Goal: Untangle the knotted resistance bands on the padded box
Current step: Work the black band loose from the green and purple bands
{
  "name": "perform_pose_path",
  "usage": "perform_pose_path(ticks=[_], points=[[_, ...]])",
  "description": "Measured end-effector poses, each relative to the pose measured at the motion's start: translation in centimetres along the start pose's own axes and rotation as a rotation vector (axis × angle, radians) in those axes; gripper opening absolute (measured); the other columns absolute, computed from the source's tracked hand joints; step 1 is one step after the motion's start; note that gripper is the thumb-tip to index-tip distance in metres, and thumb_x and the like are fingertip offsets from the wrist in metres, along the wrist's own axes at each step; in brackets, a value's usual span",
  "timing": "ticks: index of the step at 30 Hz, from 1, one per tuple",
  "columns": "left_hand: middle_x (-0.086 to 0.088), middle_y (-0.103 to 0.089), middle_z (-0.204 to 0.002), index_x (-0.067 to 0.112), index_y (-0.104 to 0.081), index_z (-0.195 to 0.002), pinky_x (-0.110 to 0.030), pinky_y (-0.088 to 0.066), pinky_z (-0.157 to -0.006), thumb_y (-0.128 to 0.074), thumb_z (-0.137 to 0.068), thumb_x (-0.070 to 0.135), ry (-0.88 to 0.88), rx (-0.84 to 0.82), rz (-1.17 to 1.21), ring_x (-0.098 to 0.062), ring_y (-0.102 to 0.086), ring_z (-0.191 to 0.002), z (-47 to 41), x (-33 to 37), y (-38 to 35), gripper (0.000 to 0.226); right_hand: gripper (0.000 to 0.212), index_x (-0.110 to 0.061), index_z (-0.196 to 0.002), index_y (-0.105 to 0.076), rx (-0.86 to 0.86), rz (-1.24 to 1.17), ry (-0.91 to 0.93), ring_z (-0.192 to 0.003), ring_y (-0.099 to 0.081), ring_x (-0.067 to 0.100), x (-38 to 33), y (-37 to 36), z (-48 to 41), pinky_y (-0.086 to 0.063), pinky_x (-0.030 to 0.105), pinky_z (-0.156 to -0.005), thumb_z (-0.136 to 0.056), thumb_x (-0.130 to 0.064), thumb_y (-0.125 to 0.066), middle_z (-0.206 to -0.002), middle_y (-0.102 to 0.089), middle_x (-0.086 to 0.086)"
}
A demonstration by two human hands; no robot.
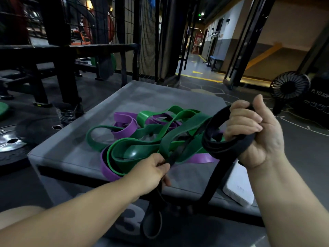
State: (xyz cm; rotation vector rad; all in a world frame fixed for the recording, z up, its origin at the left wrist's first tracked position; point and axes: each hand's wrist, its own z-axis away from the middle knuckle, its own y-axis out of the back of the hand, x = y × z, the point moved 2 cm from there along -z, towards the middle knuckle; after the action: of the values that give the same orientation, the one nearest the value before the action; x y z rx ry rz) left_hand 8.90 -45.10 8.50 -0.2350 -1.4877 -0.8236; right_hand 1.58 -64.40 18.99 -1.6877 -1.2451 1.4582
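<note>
Left hand (153, 168) and right hand (252, 132) are both closed tight on the black band (219, 148), held above the padded box (160, 97).

Two arms in view, both bare from frame edge to fingertips; nothing worn shows on them. Left forearm (85, 207): lower left of frame, long, tapering to the left hand (153, 168) at lower centre. Right forearm (292, 198): lower right, looks broader, skin folds at the wrist below the right hand (252, 132). Rounded bare patch (17, 214) at left edge: body part unclear.
</note>
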Motion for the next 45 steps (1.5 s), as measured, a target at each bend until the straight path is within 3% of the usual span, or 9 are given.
perform_pose_path(ticks=[5,11,16,21,25,28,35,41,45], points=[[0.000,-0.074,-0.074,0.025,-0.046,-0.089,-0.032,-0.051,-0.071,-0.048,-0.099,0.029,-0.050,0.038,-0.203,-0.012,-0.064,-0.063,0.0,0.3,0.3,0.010,0.035,-0.005,-0.086,-0.050,0.073,-0.033,-0.003,-0.047,-0.040,0.011,-0.7,0.9,0.1,-0.046,0.030,-0.053,-0.098,-0.037,-0.053,-0.055,-0.050,0.009],[0.013,-0.071,-0.075,0.029,-0.048,-0.083,-0.029,-0.053,-0.069,-0.052,-0.095,0.032,-0.181,-0.039,-0.318,-0.008,-0.063,-0.064,1.0,0.6,-0.7,0.013,0.042,-0.011,-0.065,-0.049,0.323,0.008,0.354,-0.035,-0.039,0.006,-1.5,2.2,-0.1,-0.040,0.018,-0.039,-0.097,-0.038,-0.052,-0.049,-0.041,-0.008],[0.001,-0.066,-0.068,0.010,-0.063,-0.077,-0.021,-0.047,-0.060,-0.055,-0.096,0.020,0.089,-0.139,0.328,-0.010,-0.058,-0.061,1.2,1.2,-0.6,0.022,0.036,-0.014,-0.072,-0.048,0.299,0.050,0.307,-0.035,-0.040,0.005,-2.2,2.6,0.3,-0.042,0.020,-0.037,-0.095,-0.041,-0.054,-0.049,-0.041,-0.009],[-0.003,-0.052,-0.062,0.008,-0.056,-0.078,-0.025,-0.048,-0.058,-0.053,-0.096,0.020,0.187,-0.239,0.643,-0.014,-0.050,-0.057,1.0,0.9,-0.4,0.021,0.033,-0.013,-0.076,-0.049,0.185,0.019,0.255,-0.036,-0.044,0.008,-2.1,2.5,0.4,-0.044,0.022,-0.039,-0.094,-0.040,-0.056,-0.050,-0.045,-0.006],[-0.001,-0.050,-0.071,0.011,-0.042,-0.100,-0.023,-0.043,-0.053,-0.076,-0.080,0.026,0.036,-0.267,0.353,-0.011,-0.047,-0.060,1.4,1.2,-0.5,0.042,0.033,-0.014,-0.075,-0.047,0.220,0.027,0.323,-0.034,-0.041,0.006,-2.0,2.3,0.1,-0.042,0.021,-0.037,-0.094,-0.039,-0.055,-0.048,-0.042,-0.008],[-0.003,-0.054,-0.083,0.016,-0.034,-0.097,-0.027,-0.045,-0.055,-0.072,-0.084,0.010,-0.060,-0.250,0.266,-0.013,-0.052,-0.062,1.7,1.4,-0.7,0.040,0.034,-0.016,-0.073,-0.046,0.290,0.092,0.386,-0.033,-0.037,0.005,-1.8,2.0,0.0,-0.038,0.017,-0.037,-0.095,-0.042,-0.052,-0.048,-0.039,-0.011],[-0.005,-0.063,-0.071,0.014,-0.061,-0.080,-0.021,-0.045,-0.069,-0.066,-0.088,0.032,-0.127,-0.119,-0.002,-0.007,-0.056,-0.066,1.6,1.6,-0.5,0.020,0.037,-0.017,-0.070,-0.046,0.350,0.103,0.499,-0.036,-0.033,0.004,-1.2,1.5,-0.1,-0.034,0.015,-0.039,-0.094,-0.044,-0.052,-0.051,-0.035,-0.012],[-0.001,-0.069,-0.077,0.010,-0.069,-0.086,-0.020,-0.053,-0.067,-0.060,-0.092,0.019,-0.032,-0.276,0.351,-0.012,-0.065,-0.073,1.9,2.0,-0.7,0.013,0.030,-0.020,-0.072,-0.044,0.417,0.326,0.528,-0.039,-0.029,0.004,0.4,0.8,-0.7,-0.033,0.017,-0.042,-0.087,-0.043,-0.054,-0.052,-0.033,-0.010],[-0.010,-0.069,-0.088,0.004,-0.068,-0.098,-0.028,-0.057,-0.072,-0.070,-0.078,0.004,0.015,-0.448,0.613,-0.018,-0.067,-0.078,2.5,2.8,-0.4,0.020,0.024,-0.017,-0.075,-0.040,0.386,0.615,0.473,-0.045,-0.033,0.007,3.1,1.1,-1.2,-0.037,0.020,-0.046,-0.084,-0.021,-0.062,-0.056,-0.038,-0.004]])
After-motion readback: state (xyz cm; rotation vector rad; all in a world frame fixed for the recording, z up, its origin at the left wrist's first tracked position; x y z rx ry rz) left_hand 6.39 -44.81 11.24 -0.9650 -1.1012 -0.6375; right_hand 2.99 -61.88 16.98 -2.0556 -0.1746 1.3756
